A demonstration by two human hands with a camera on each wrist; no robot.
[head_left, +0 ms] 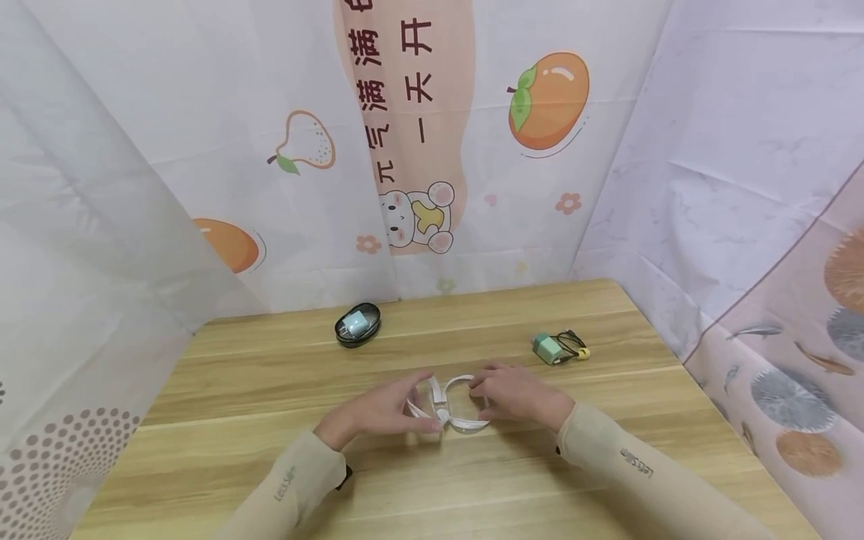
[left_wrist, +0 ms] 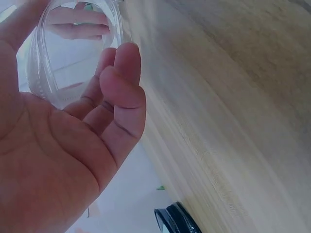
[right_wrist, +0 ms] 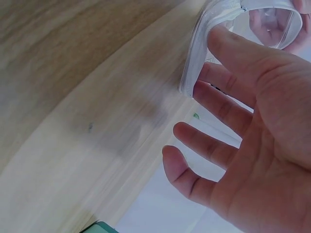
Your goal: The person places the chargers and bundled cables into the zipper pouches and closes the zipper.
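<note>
A clear plastic zip case with white zipper edges lies spread in two rounded loops on the wooden table, between the hands. My left hand grips its left loop, thumb on the near side and fingers on the far side. In the left wrist view the clear wall of the case shows between thumb and fingers. My right hand pinches the right loop's edge between thumb and first fingers; its other fingers are spread away from the case. In the right wrist view the zipper edge shows at the fingertips.
At the back left of the table lies a coiled black cable with a pale blue charger. A green charger with a black cable and a yellow piece lies at the back right. Printed curtains hang around the table.
</note>
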